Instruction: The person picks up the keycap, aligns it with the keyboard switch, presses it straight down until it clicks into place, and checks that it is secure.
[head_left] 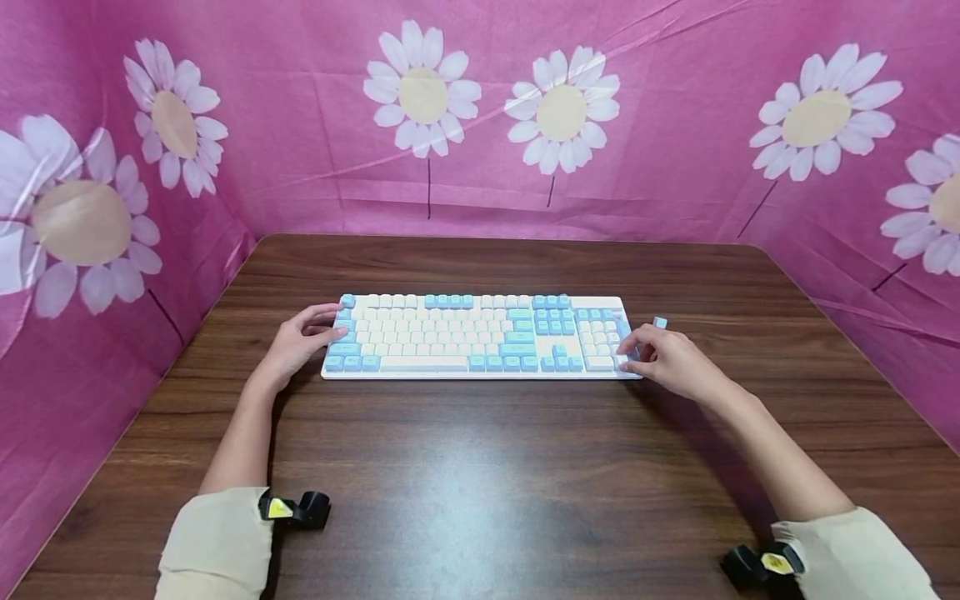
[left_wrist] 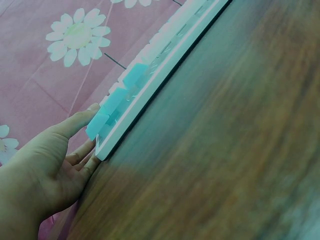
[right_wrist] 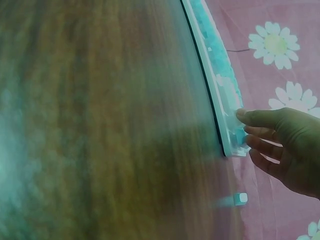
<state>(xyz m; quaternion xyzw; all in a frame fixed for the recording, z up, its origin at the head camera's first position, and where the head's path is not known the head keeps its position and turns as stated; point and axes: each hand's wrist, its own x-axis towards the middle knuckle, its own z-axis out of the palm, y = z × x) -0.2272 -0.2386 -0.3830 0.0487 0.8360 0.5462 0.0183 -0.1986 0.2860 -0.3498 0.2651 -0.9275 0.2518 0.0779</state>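
Observation:
A white and light-blue keyboard (head_left: 431, 364) lies flat on the table. My left hand (head_left: 298, 343) holds its left end, thumb against the blue keys at the edge and the other fingers partly behind; the left wrist view shows this hand (left_wrist: 47, 167) from the side. At the opposite end, my right hand (head_left: 678, 364) pinches a blue keycap (right_wrist: 240, 135) beside the number pad, between thumb and fingertips. The fingers cover part of that corner. Just past the right end sits a small loose blue keycap (head_left: 660, 322), also visible below the hand in the right wrist view.
The brown wooden table (head_left: 420, 467) reaches to a pink cloth (head_left: 480, 196) with daisies, which hangs at the back and both sides. A black wrist camera (head_left: 300, 509) is on the left sleeve, and another black camera (head_left: 757, 567) on the right.

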